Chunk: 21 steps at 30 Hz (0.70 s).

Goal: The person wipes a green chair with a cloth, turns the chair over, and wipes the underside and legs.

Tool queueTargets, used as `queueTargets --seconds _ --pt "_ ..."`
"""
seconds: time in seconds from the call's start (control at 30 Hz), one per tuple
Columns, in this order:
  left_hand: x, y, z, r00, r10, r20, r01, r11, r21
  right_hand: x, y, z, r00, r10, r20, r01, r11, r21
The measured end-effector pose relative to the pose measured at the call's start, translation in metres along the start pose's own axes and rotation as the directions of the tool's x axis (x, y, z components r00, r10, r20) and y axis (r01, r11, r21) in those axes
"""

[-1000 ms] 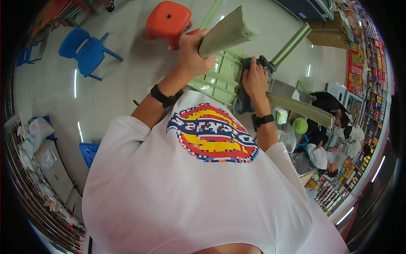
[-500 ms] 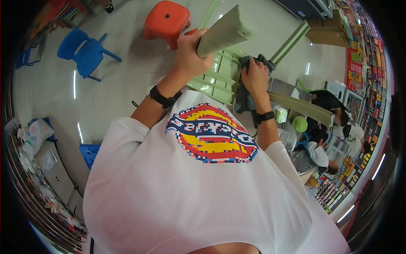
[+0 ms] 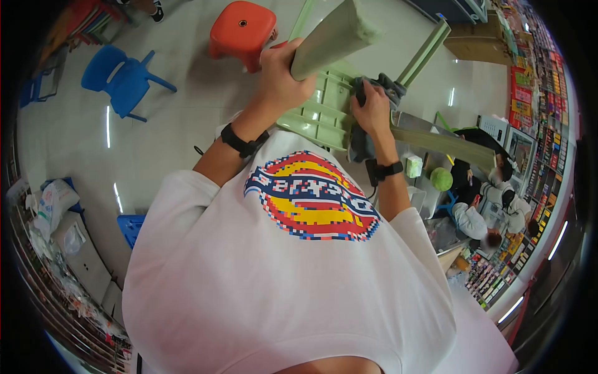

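Since a second ago the right hand is seen to have been slid a little farther up the ribbed underside of the upturned green stool, the grey cloth being carried with it toward the base of the far leg – so a fresh strip of the underside is being covered. The stool is held in the air in front of the chest, tipped slightly higher than before, by the left hand, whose fingers are wrapped tight round the near leg; the right fingers are pressed closed over the bunched cloth. The left fingertips are hidden behind the leg, the seat's top is turned away – and the ribs under the cloth cannot be made out.
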State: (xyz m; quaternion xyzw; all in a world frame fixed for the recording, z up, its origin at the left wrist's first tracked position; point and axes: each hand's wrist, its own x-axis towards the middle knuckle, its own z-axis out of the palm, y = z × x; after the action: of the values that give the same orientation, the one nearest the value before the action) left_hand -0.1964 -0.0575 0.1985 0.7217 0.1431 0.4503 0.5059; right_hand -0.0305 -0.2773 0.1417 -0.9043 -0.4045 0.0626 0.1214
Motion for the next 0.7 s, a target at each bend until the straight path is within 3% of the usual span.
queueTargets --seconds 0.03,0.2,0.27,0.3,0.37,0.43,0.5,0.53,0.57,0.6,0.63,0.7 --pt "-0.003 0.0 -0.001 1.0 -0.004 0.004 0.004 1.0 -0.001 0.0 0.001 0.003 0.999 -0.008 -0.036 0.013 0.989 0.146" --pt "-0.003 -0.008 -0.003 0.997 -0.074 -0.022 0.072 0.996 -0.06 -0.001 0.026 0.004 0.993 -0.07 -0.096 0.08 0.992 0.102" --pt "-0.003 -0.007 -0.003 0.997 -0.078 -0.017 0.077 0.996 -0.055 0.002 0.035 0.0 1.0 -0.008 -0.013 0.007 0.997 -0.071" --pt "-0.002 -0.005 -0.004 0.997 -0.079 -0.013 0.079 0.996 -0.048 0.003 0.033 -0.004 1.0 -0.014 -0.011 0.013 0.997 -0.071" --pt "0.002 -0.002 -0.003 0.997 -0.07 -0.012 0.069 0.996 -0.053 0.003 0.029 -0.014 0.986 0.165 0.033 -0.162 0.984 -0.081" --pt "0.006 -0.001 -0.002 0.997 -0.07 -0.013 0.069 0.996 -0.057 0.002 0.009 -0.036 0.987 0.159 -0.036 -0.16 0.985 -0.055" --pt "0.008 -0.004 -0.001 1.0 -0.006 0.01 0.005 1.0 0.012 0.001 0.005 -0.045 0.861 0.353 -0.366 -0.249 0.92 0.302" --pt "0.006 -0.007 -0.002 1.0 -0.012 0.009 0.012 1.0 0.015 0.003 0.005 -0.048 0.864 0.352 -0.359 -0.25 0.92 0.302" --pt "0.003 -0.01 -0.001 1.0 -0.019 0.011 0.019 1.0 0.007 0.003 0.008 -0.052 0.741 0.515 -0.432 -0.159 0.758 0.633" --pt "0.002 -0.012 0.0 1.0 -0.025 0.015 0.025 1.0 -0.005 0.005 0.009 -0.057 0.599 0.683 -0.417 0.016 0.511 0.859" --pt "0.003 -0.013 0.002 0.999 -0.027 0.02 0.027 1.0 -0.01 0.006 0.006 -0.069 0.594 0.686 -0.419 0.012 0.513 0.858" --pt "0.004 -0.013 0.006 0.997 -0.08 -0.019 0.078 0.994 -0.081 0.004 0.002 -0.092 0.571 0.811 -0.126 0.178 0.027 0.984"
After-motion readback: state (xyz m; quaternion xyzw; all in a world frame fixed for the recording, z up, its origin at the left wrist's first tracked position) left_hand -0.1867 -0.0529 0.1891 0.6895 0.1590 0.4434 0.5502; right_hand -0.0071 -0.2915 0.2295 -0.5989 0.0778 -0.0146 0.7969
